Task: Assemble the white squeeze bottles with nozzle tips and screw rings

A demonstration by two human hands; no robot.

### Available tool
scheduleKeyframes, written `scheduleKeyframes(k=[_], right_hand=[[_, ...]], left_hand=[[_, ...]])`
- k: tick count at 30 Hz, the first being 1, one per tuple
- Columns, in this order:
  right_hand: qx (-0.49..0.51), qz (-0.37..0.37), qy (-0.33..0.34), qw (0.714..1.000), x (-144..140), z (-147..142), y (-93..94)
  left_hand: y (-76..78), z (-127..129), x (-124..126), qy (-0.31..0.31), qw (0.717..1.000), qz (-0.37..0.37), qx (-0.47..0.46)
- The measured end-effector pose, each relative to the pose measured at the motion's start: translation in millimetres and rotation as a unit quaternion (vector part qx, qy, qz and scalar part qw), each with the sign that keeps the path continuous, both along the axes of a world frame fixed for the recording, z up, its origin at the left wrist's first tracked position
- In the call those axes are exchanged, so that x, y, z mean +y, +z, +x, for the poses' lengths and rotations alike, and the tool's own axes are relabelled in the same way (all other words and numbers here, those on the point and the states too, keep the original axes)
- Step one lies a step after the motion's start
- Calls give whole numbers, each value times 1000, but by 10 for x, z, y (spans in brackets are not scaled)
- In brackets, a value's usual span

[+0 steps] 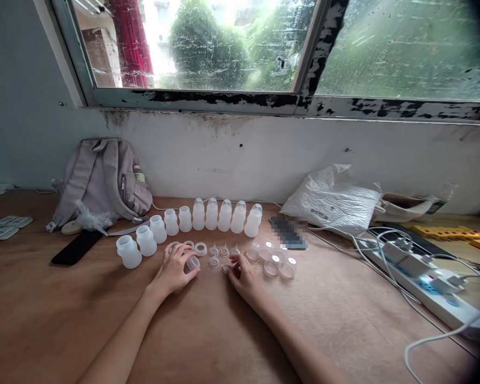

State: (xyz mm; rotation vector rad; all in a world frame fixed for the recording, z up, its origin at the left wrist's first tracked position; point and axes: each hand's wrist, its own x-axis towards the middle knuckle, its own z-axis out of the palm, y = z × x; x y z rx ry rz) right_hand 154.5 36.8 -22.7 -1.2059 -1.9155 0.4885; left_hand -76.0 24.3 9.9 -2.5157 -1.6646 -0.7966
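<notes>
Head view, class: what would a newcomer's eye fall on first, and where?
First, probably, the curved row of milky bottles across the middle of the table, the rightmost five wearing clear caps. In front, the left hand holds a ring and the right hand is at small clear teats. A lilac backpack sits back left.

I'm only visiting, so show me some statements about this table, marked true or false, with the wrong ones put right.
1. The left hand holds a clear ring. True.
2. Every bottle is capped. False: five bottles at the row's left end stand uncapped.
3. The right hand is nearer the clear domes than the left hand is. True.
4. The backpack stands right of the silvery package. False: it stands left of it.
</notes>
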Motion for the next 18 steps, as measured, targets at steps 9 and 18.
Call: scheduleKeyframes(k=[9, 18], right_hand=[[-19, 8, -26, 999, 45, -18, -6], [-39, 5, -43, 998, 39, 4, -14]], left_hand=[[-57, -104, 38, 33, 999, 5, 14], [-137, -153, 100, 82, 996, 22, 8]])
